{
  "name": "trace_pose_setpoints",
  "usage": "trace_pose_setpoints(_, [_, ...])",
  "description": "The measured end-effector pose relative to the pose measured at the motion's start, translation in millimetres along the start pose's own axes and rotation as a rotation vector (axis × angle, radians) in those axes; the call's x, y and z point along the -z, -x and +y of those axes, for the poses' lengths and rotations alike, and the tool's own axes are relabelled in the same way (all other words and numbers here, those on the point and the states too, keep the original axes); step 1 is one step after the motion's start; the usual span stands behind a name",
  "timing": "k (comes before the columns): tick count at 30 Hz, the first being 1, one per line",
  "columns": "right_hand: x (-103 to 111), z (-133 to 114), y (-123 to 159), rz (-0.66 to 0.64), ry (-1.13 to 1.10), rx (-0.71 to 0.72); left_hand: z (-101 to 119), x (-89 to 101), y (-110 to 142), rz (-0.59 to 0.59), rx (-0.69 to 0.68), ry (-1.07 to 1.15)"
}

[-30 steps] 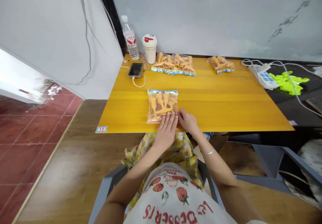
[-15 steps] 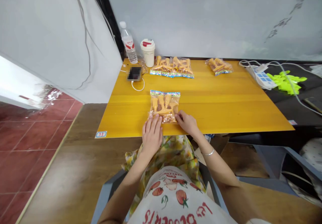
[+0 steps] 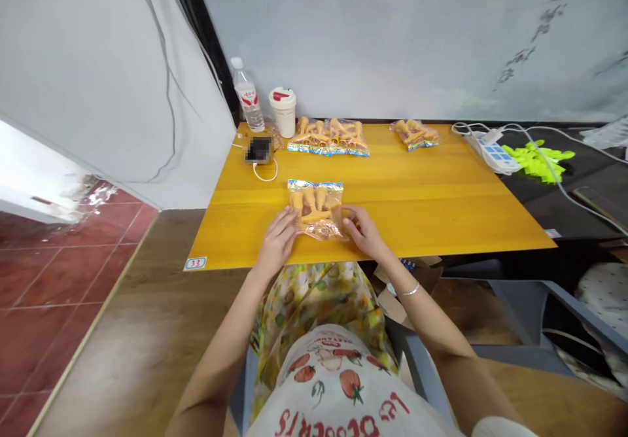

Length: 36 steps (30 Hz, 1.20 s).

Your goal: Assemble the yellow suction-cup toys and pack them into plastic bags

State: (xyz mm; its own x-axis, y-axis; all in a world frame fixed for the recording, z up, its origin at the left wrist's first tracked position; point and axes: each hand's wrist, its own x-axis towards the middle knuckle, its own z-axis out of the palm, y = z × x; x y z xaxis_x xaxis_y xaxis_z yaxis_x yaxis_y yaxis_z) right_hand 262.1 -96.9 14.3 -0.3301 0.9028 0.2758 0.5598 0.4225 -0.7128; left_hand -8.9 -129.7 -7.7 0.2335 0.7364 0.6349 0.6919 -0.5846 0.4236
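A clear plastic bag of orange plastic pieces (image 3: 316,209) lies near the front edge of the yellow table, its printed strip toward the back. My left hand (image 3: 277,244) is closed at the bag's left edge, fingers together and fingertips on the plastic. At the right edge, my right hand (image 3: 364,231) has its fingers bent around the side of the bag, with the thumb below. The pieces look like cones joined to a crossbar; their exact kind I cannot tell.
Similar bags (image 3: 326,137) and another bag (image 3: 416,134) lie along the table's back edge. A water bottle (image 3: 249,100), a lidded cup (image 3: 283,113) and a cabled phone (image 3: 259,149) stand at back left. A power strip (image 3: 495,154) and neon-yellow gloves (image 3: 537,160) are right.
My left hand has slid from the bag's lower left front to its left side. My right hand has moved slightly up along the right edge. The camera view has shifted a little.
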Motion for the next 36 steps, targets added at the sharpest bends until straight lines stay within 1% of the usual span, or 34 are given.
trace_pose_setpoints(1, [2.7,-2.8,-0.6,0.009,0.044,0.093,1.4,1.9,-3.3,-0.017,0.013,0.059])
trace_pose_setpoints(2, [5.1,-5.9,-1.3,-0.018,0.097,0.189,3.1,3.8,-6.4,-0.028,0.035,0.115])
trace_pose_setpoints(4, [7.8,-11.1,-3.0,-0.142,0.184,0.343,6.7,7.1,-11.2,-0.024,0.117,0.200])
trace_pose_setpoints(6, [6.8,-12.3,-5.1,-0.228,0.205,0.403,9.5,9.6,-14.3,0.017,0.229,0.251])
trace_pose_setpoints(7, [5.1,-11.2,-6.5,-0.232,0.195,0.405,10.5,10.6,-15.4,0.045,0.279,0.269])
trace_pose_setpoints(9, [0.7,-7.2,-10.2,-0.195,0.156,0.385,11.7,12.0,-17.4,0.092,0.359,0.302])
trace_pose_setpoints(12, [-4.7,-5.0,-17.7,-0.090,0.052,0.342,14.2,13.0,-21.8,0.154,0.448,0.369])
trace_pose_setpoints(15, [-6.8,-14.1,-25.5,0.020,-0.123,0.344,19.8,13.6,-31.7,0.212,0.545,0.506])
trace_pose_setpoints(17, [-7.6,-23.7,-29.7,0.056,-0.218,0.324,23.9,14.5,-41.9,0.247,0.595,0.615])
trace_pose_setpoints(19, [-8.4,-31.6,-33.6,0.096,-0.256,0.241,25.3,14.5,-54.0,0.264,0.622,0.699])
trace_pose_setpoints(21, [-8.2,-34.3,-39.1,0.153,-0.268,0.098,21.1,11.3,-66.3,0.247,0.637,0.759])
trace_pose_setpoints(24, [-1.0,-26.0,-54.1,0.224,-0.303,-0.136,2.7,-5.2,-84.3,0.213,0.665,0.787])
trace_pose_setpoints(26, [10.4,-13.2,-68.7,0.258,-0.333,-0.230,-13.8,-24.7,-95.8,0.171,0.678,0.703])
trace_pose_setpoints(27, [18.1,-5.1,-76.9,0.272,-0.351,-0.257,-21.4,-36.2,-101.2,0.133,0.666,0.607])
trace_pose_setpoints(30, [47.1,24.8,-103.0,0.290,-0.452,-0.349,-35.0,-70.9,-112.6,-0.035,0.551,0.180])
trace_pose_setpoints(31, [58.5,36.2,-112.0,0.301,-0.500,-0.388,-36.2,-80.7,-114.3,-0.067,0.490,0.047])
trace_pose_setpoints(33, [83.3,59.9,-130.5,0.357,-0.578,-0.472,-35.5,-95.1,-114.5,-0.131,0.365,-0.137])
trace_pose_setpoints(35, [108.8,83.0,-150.9,0.437,-0.601,-0.551,-33.9,-102.2,-112.3,-0.207,0.287,-0.223])
trace_pose_setpoints(36, [120.8,93.7,-162.1,0.452,-0.588,-0.585,-33.5,-103.5,-111.0,-0.230,0.271,-0.250])
